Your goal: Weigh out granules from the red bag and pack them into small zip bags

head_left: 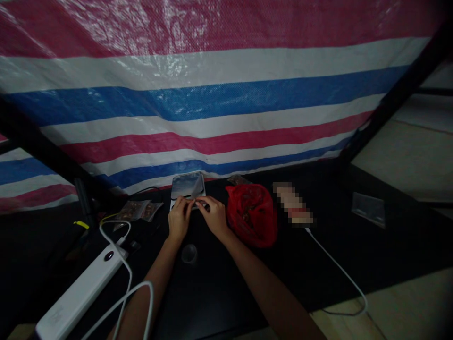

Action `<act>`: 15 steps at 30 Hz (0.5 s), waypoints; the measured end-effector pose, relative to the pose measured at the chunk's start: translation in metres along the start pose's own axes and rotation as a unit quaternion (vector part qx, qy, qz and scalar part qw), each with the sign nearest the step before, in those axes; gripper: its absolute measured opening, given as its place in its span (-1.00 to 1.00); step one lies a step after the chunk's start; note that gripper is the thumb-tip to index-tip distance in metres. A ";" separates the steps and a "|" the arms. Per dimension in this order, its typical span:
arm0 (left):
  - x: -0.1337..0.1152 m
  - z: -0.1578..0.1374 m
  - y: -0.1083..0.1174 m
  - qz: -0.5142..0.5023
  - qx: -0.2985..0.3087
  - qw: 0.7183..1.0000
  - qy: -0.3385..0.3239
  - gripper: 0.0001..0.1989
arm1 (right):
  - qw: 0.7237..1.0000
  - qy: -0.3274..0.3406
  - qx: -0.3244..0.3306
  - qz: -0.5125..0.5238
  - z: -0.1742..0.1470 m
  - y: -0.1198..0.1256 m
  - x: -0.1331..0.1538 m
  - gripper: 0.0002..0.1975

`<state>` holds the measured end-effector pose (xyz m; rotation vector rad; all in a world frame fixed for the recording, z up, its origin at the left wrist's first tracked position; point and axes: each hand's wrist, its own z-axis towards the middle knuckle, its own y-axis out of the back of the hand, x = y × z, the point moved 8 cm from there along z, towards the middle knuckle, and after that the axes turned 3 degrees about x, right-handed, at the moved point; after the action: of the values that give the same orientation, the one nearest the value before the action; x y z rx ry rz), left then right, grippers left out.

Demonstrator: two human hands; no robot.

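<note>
My left hand (179, 216) and my right hand (214, 215) meet over the dark table, fingertips pinched close together. Between them they hold a small clear plastic bag (197, 188), its upper part standing above the fingers. Just behind it lies a flat silvery device (184, 184) that resembles a small scale, partly covered by my hands. A red plastic bag (252, 215), open at the top with small dark items inside, sits right beside my right hand. Below my hands, a small clear cup (189, 254) rests on the table.
Filled clear bags (132, 210) lie to the left, near a white power strip (83, 288) with a looping white cable (151, 302). A blurred-out phone-like object (293, 204) on a cable and a flat clear bag (368, 208) lie right. Striped sheeting (212, 104) hangs behind.
</note>
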<state>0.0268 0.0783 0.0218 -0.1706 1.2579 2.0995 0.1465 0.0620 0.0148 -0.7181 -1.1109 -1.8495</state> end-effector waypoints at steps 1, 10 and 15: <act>0.001 0.000 0.001 0.000 -0.007 1.000 0.000 -0.80 | 1.000 -0.001 -0.002 0.014 0.000 0.000 0.000 -0.81; -0.005 -0.004 -0.015 0.003 0.063 0.996 -0.071 -0.82 | 0.997 -0.003 -0.027 0.070 0.002 -0.005 -0.011 -0.86; -0.008 -0.004 -0.015 0.009 0.071 0.995 -0.072 -0.81 | 0.997 0.023 -0.037 0.062 0.002 -0.001 -0.009 -0.84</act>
<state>0.0410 0.0757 0.0116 0.0539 1.3202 1.9893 0.1495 0.0673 0.0083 -0.7669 -0.9510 -1.7996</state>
